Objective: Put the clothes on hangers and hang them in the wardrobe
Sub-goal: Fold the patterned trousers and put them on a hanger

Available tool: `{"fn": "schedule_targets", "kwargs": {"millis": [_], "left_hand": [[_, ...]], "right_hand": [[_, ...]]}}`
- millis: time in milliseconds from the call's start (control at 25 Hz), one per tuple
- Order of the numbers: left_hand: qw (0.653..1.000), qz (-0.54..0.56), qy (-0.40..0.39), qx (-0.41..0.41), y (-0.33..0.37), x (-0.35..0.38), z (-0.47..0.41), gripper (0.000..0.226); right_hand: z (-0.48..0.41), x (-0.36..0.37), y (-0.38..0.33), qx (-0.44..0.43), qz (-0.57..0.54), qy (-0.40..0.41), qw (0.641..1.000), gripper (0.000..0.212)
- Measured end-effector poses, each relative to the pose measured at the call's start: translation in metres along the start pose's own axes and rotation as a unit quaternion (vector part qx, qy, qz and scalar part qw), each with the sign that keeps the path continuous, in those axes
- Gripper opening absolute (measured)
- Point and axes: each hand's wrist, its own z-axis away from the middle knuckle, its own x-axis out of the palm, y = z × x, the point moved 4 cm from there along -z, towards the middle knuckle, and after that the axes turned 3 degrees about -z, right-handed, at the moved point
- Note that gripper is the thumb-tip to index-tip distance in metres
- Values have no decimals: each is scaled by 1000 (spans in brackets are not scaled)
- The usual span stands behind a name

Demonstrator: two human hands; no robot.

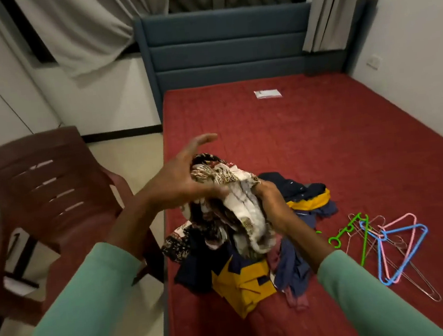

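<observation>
A crumpled printed shirt (234,194), white cloth with brown, black and red patterns, is held up above the near-left part of the red bed (336,141). The left hand (177,178) lies against the shirt's 9 o'clock side, its fingers (203,139) stretched out and spread, pointing toward 1 o'clock. The right hand (271,203) grips the shirt at its 3 o'clock side, fingers curled into the folds.

Right under the shirt, a pile of clothes (241,279) lies on the bed: dark navy, yellow, grey-blue and dusty pink pieces, all tangled. At 3 o'clock from the pile lie loose hangers (389,245) in green, blue, pink and bare wire, overlapping each other. A brown plastic chair (46,193) stands on the floor at 9 o'clock from the hands. A small white packet (267,93) lies far up the bed at 12 o'clock.
</observation>
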Motion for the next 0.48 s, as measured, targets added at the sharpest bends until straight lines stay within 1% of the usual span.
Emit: {"fn": "schedule_targets", "kwargs": {"millis": [40, 80, 120, 160, 200, 240, 280, 320, 360, 400, 480], "left_hand": [[989, -147, 8, 27, 3, -4, 7, 89], [962, -268, 27, 52, 5, -8, 12, 79], [938, -333, 56, 77, 9, -15, 18, 62], [933, -335, 93, 98, 13, -26, 23, 44], [946, -281, 122, 101, 15, -40, 25, 26], [963, -211, 142, 93, 22, -55, 28, 11], [972, -156, 160, 74, 33, -69, 30, 9], [974, -125, 181, 57, 48, -82, 30, 15], [973, -112, 199, 44, 67, -92, 30, 21], [967, -121, 221, 41, 88, -101, 28, 24], [940, -198, 270, 65, 137, -122, 23, 26]], "right_hand": [[11, 1, -17, -11, 23, -22, 999, 29], [22, 1, -31, -20, 58, -55, 997, 32], [37, 0, -48, -29, 122, -93, 988, 42], [50, -3, -64, -48, 215, -116, 969, 63], [61, -8, -79, -78, 328, -122, 933, 80], [67, -12, -90, -115, 436, -111, 886, 94], [74, -14, -102, -153, 526, -89, 832, 107], [79, -14, -112, -189, 590, -55, 783, 116], [81, -14, -121, -224, 632, -21, 742, 119], [81, -13, -133, -256, 648, 11, 717, 116], [84, -17, -170, -341, 619, 42, 706, 103]]}}
